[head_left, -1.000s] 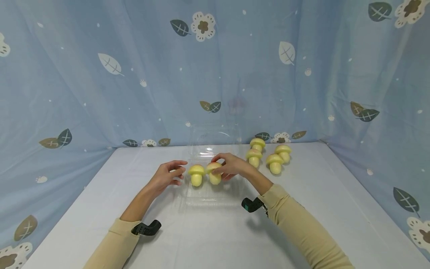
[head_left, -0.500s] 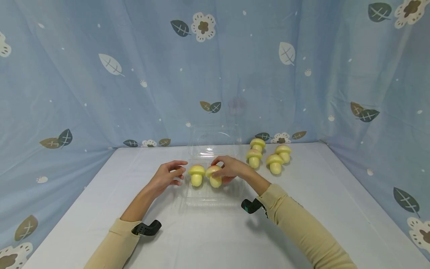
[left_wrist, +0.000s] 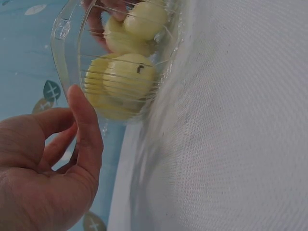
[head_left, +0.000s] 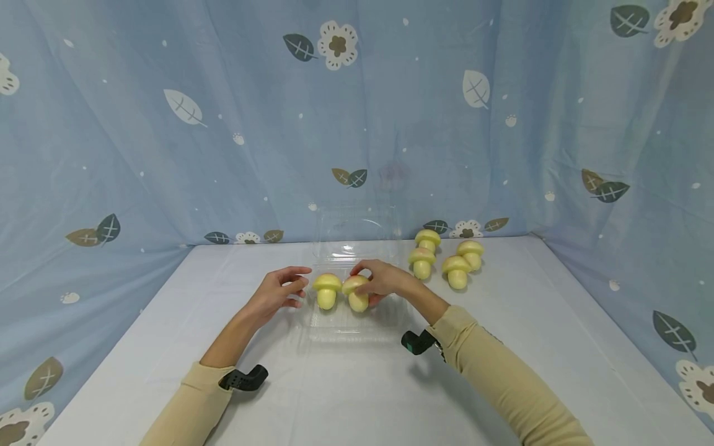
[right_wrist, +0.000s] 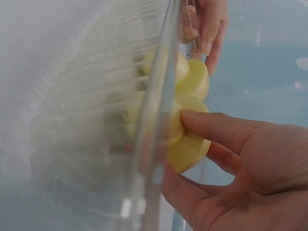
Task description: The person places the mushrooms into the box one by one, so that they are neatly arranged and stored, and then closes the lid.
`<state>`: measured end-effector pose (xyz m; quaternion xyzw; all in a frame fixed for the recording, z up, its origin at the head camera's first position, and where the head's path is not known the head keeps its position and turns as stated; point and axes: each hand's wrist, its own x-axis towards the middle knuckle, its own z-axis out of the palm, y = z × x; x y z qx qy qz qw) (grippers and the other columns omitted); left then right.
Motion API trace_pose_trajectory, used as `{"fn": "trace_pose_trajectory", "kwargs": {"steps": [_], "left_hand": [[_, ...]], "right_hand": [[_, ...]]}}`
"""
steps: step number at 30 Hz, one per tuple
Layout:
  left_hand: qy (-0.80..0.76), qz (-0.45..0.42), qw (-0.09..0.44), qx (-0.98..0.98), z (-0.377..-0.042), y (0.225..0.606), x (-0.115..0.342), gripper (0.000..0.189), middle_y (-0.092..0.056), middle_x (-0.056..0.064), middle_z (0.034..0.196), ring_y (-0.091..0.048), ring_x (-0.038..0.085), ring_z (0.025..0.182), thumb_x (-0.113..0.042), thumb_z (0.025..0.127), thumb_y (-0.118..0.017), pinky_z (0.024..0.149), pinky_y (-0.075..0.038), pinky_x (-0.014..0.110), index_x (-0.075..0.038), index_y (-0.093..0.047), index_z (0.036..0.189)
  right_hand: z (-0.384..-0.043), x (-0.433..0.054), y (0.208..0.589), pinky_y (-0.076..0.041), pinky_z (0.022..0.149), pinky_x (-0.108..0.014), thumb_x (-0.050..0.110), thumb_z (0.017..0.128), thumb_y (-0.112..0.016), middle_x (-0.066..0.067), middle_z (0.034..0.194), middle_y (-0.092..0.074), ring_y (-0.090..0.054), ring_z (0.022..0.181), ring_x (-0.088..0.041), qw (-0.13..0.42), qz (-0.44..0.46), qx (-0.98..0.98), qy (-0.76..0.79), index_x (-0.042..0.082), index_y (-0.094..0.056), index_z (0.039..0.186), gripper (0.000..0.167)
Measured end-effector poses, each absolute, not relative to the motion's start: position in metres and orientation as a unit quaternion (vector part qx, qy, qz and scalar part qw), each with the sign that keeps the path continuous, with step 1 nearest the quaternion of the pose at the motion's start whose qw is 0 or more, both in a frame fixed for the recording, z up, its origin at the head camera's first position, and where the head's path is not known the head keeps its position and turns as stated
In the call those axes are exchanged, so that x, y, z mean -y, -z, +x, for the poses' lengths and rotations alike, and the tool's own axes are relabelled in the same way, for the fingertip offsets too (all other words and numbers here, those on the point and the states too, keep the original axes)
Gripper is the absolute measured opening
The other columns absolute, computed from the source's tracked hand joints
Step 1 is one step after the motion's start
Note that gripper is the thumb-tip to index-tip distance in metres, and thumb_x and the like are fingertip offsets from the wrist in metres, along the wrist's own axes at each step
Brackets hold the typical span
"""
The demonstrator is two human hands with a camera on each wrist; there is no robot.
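My right hand grips a yellow toy mushroom, thumb on its near side and fingers behind the cap, inside a clear plastic clamshell box. In the right wrist view the thumb presses the mushroom and the box wall hides part of its stem. A second toy mushroom sits in the box just left of the held one, cap toward the back. My left hand is beside the box's left edge, fingers loosely bent and nothing held; its fingertips are right by the rim in the left wrist view.
The box's clear lid stands raised behind it, toward the blue curtain. Several more toy mushrooms lie at the back right of the white table. A black wrist camera is strapped on each sleeve.
The held mushroom and my right hand have moved slightly toward me and down into the box, then nearly stopped. My left hand stays where it was.
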<state>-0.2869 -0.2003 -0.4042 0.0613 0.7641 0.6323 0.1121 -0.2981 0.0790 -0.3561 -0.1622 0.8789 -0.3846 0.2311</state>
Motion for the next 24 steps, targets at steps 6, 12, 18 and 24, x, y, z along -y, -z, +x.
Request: {"fn": "trace_pose_trajectory", "kwargs": {"steps": [6,12,18,24], "left_hand": [[-0.632,0.058,0.112,-0.765,-0.2866,0.4036,0.2001,0.043,-0.056,0.005,0.108,-0.061,0.011,0.078,-0.018,0.1,-0.058,0.061,-0.058,0.024,-0.006,-0.051,0.141],[-0.627,0.059,0.113,-0.768,-0.2881,0.4047,0.2014,0.045,-0.055,0.007,0.11,-0.062,0.012,0.079,-0.019,0.1,-0.059,0.062,-0.059,0.025,-0.005,-0.05,0.142],[-0.628,0.059,0.113,-0.768,-0.2892,0.4056,0.2016,0.045,-0.056,0.006,0.11,-0.062,0.012,0.079,-0.02,0.099,-0.061,0.062,-0.059,0.025,-0.007,-0.051,0.141],[-0.627,0.057,0.113,-0.768,-0.2897,0.4058,0.2007,0.044,-0.056,0.006,0.11,-0.062,0.012,0.078,-0.02,0.099,-0.06,0.062,-0.058,0.025,-0.008,-0.052,0.14]], "right_hand": [[-0.3005,-0.0794,0.3566,-0.061,0.077,-0.039,0.01,0.094,-0.066,-0.015,0.117,-0.062,-0.07,0.086,-0.027,0.241,-0.155,-0.873,0.395,0.014,-0.051,0.136,0.045],[-0.3027,-0.078,0.3584,-0.061,0.077,-0.037,0.011,0.094,-0.066,-0.015,0.117,-0.063,-0.069,0.084,-0.024,0.238,-0.155,-0.875,0.393,0.014,-0.051,0.136,0.045],[-0.3027,-0.0778,0.3578,-0.061,0.075,-0.034,0.011,0.094,-0.065,-0.013,0.116,-0.063,-0.069,0.084,-0.021,0.23,-0.153,-0.881,0.384,0.014,-0.05,0.137,0.046],[-0.3027,-0.0781,0.3557,-0.061,0.077,-0.035,0.011,0.095,-0.064,-0.014,0.116,-0.063,-0.07,0.087,-0.023,0.23,-0.154,-0.883,0.378,0.013,-0.048,0.139,0.047]]}}
